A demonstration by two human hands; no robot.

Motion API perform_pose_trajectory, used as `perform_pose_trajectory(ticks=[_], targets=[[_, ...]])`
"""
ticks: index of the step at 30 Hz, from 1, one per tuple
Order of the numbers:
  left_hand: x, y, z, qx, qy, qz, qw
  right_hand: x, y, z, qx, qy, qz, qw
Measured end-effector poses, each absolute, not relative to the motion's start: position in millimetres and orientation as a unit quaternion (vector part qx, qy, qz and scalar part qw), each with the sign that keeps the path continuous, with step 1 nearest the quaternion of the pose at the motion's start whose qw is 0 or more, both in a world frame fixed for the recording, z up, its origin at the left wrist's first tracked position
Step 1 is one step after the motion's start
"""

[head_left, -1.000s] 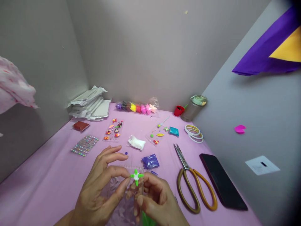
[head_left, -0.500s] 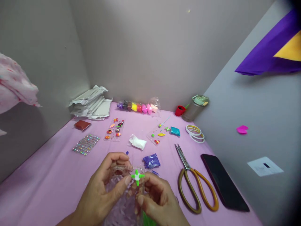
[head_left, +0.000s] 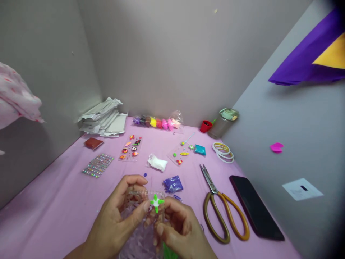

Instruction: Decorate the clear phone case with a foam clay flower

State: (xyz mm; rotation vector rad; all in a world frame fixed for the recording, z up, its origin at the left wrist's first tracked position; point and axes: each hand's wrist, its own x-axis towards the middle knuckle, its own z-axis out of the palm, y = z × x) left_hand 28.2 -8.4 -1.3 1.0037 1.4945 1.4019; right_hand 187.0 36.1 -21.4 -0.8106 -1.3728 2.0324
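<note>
A clear phone case point(head_left: 140, 233) with a textured back is held between my two hands near the front of the table. My left hand point(head_left: 118, 219) grips its left side, thumb on the face and fingers behind the top edge. On the case's upper right corner sits a green four-petal clay shape point(head_left: 156, 203) with a white centre; my left thumb tip is just beside it. My right hand point(head_left: 183, 226) is closed on the case's right edge, its fingertips partly hidden. Below it shows a bright green packet point(head_left: 169, 252), mostly covered.
Scissors point(head_left: 215, 201) and a black phone point(head_left: 256, 208) lie to the right. Beyond my hands are a blue clay packet point(head_left: 173, 184), a white clay packet point(head_left: 157, 163), charm sheets point(head_left: 131, 148), a rhinestone sheet point(head_left: 98, 165) and tape rolls point(head_left: 222, 152). A bottle point(head_left: 223, 124) stands at the back.
The whole view has shifted very slightly. Both hands keep nearly the same hold on the phone case, and the green clay shape stays on its corner.
</note>
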Motion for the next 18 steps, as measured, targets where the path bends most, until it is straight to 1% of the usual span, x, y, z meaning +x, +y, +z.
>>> perform_pose_trajectory(ticks=[10, 18], targets=[[23.4, -8.3, -4.8, 0.398, 0.588, 0.551, 0.439, 187.6, 37.3, -23.1, -0.296, -0.506, 0.760, 0.280], [12.5, -4.6, -9.2, 0.417, 0.520, 0.542, 0.512, 185.8, 38.0, -17.2, -0.285, -0.493, 0.772, 0.284]])
